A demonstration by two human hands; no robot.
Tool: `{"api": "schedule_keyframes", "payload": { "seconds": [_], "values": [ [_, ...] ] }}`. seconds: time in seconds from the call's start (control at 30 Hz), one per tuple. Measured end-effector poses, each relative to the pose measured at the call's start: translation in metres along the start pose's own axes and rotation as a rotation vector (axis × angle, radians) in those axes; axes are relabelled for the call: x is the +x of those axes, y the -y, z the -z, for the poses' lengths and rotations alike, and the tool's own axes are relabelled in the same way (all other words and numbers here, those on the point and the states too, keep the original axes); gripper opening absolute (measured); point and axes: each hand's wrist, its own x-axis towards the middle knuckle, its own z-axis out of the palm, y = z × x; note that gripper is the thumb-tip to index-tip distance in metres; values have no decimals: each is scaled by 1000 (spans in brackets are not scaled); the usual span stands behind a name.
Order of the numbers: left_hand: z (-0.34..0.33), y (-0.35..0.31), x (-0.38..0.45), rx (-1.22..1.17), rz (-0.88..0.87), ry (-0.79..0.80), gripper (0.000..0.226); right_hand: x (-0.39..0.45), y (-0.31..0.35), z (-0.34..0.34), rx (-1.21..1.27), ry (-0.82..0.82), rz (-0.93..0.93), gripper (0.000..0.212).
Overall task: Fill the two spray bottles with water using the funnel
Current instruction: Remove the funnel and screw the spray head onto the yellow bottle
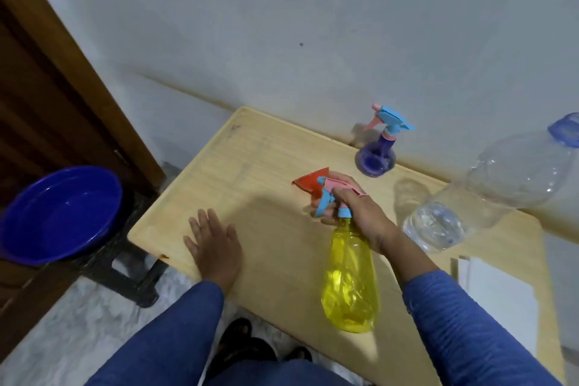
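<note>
My right hand point(357, 210) grips the pink and blue spray head of a yellow spray bottle point(349, 279), which hangs tilted above the wooden table point(266, 166). Just behind that hand lies a red funnel point(310, 182) on the table, partly hidden by the spray head. A purple spray bottle point(376, 157) with its own pink and blue head stands upright near the wall. A large clear water bottle point(488, 191) with a blue cap stands at the right, water in its bottom. My left hand point(213, 244) rests flat on the table's front left part, fingers spread.
A blue basin point(59, 213) holding water sits on a dark stool point(131, 273) left of the table. A wooden door frame point(78, 72) rises behind it. White sheets point(495, 285) lie at the table's right front. The wall runs close behind the table.
</note>
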Motion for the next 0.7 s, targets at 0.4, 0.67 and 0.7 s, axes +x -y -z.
{"api": "schedule_keyframes", "payload": {
  "seconds": [0.4,0.67,0.7],
  "values": [
    [-6,-1,1,52,9,-17,56,12,-37,-3,-53,-29,-154,32],
    [-7,-1,0,43,-10,-19,56,14,-31,-5,-136,-10,-97,28],
    [-7,-1,0,43,-12,-19,56,14,-30,-5,-144,-7,-87,30]
  ]
}}
